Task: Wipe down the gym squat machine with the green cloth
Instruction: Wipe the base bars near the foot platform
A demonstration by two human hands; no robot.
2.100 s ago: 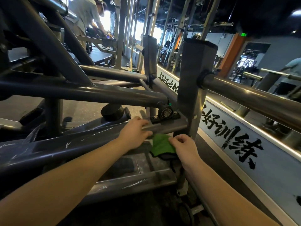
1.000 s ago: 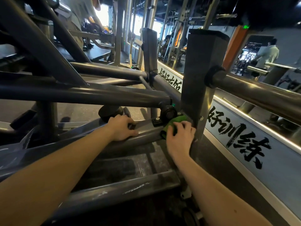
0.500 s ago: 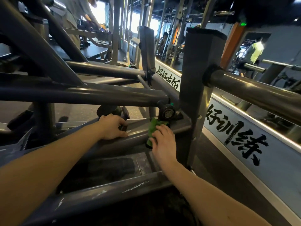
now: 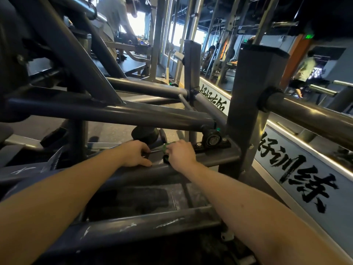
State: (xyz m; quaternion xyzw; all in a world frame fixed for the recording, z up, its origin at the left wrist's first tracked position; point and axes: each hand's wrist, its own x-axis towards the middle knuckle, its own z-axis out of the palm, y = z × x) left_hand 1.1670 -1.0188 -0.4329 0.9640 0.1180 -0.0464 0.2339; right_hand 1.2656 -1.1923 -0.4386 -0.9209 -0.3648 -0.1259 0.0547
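Nearest is a scuffed grey rail (image 4: 143, 226) of the squat machine (image 4: 133, 113), with a dark foot plate (image 4: 133, 199) just beyond it. Both forearms reach across these to the next beam (image 4: 214, 158). The left hand (image 4: 133, 153) grips that beam, thumb on the near face and fingers curled over the top. Just right of it, almost touching, the right hand (image 4: 180, 154) is clenched over the cloth (image 4: 165, 147) and holds it against the beam's top. The cloth is mostly hidden, only a green bit showing at the fingers. Right of the hands a black bearing (image 4: 212, 140) is bolted to the beam, beside a square upright post (image 4: 246, 111). A round black stopper (image 4: 145, 133) sits just behind the left hand. A steel bar (image 4: 315, 119) runs right from the post. Far left, a person (image 4: 114, 14) bends over other gear.
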